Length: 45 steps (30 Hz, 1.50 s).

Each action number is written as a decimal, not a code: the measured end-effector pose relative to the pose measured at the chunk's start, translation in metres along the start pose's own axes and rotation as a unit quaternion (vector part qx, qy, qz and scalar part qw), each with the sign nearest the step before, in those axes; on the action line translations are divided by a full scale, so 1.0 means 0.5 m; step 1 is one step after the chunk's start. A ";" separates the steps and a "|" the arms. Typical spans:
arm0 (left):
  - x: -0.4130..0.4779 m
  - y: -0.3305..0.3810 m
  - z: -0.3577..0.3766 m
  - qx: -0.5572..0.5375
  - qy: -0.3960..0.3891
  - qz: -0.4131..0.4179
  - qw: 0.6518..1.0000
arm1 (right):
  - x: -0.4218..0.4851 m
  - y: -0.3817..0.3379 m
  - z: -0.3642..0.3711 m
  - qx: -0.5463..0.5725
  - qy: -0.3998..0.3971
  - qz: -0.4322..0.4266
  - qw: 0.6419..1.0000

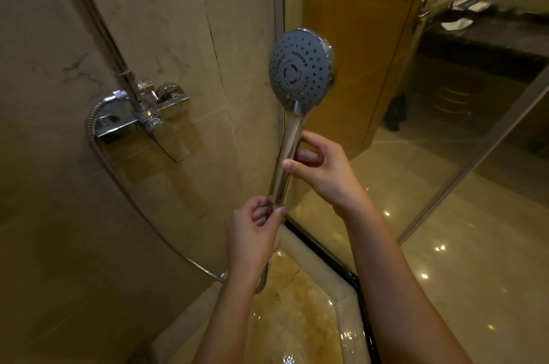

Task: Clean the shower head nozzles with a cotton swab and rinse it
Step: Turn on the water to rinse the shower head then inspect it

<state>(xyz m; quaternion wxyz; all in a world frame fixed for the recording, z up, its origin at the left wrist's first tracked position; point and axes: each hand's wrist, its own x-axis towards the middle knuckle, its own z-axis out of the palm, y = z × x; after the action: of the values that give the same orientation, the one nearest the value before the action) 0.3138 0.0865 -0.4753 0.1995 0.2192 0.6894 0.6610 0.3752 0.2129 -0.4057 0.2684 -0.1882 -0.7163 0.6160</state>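
Shower head (302,70) held upright before the glass panel (445,131), grey nozzle face toward the camera. Left hand (255,237) grip clamped on the handle's lower end; right hand (322,169) grip closed around its middle. Hose (124,182) loops to the wall mixer (142,112).

Chrome shower head (302,70) held upright, grey round nozzle face toward the camera, handle gripped low and mid-length, metal hose (124,182) trailing down from its base

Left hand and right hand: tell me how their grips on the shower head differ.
The left hand pinches the bottom end of the handle, where the hose joins; the right hand grips higher, mid-handle. The left hand shows its back with fingers curled in; the right hand's thumb crosses the front of the handle. Both hold the shower head upright, nozzles facing the camera.
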 end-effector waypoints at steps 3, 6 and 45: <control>0.006 -0.002 -0.013 -0.018 -0.049 -0.016 0.999 | 0.002 0.000 0.003 -0.005 -0.008 -0.006 1.000; 0.013 -0.001 -0.033 -0.040 -0.139 -0.034 0.989 | 0.002 0.001 0.006 0.034 -0.037 -0.001 0.999; 0.056 0.013 -0.074 -0.097 -0.233 0.004 0.968 | 0.058 0.011 0.059 0.100 -0.053 0.030 0.993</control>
<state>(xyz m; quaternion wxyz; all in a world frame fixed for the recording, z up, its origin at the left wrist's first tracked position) 0.2703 0.0720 -0.4668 0.3723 0.3490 0.5555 0.6565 0.3339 0.2081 -0.4097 0.2289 -0.1484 -0.6586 0.7013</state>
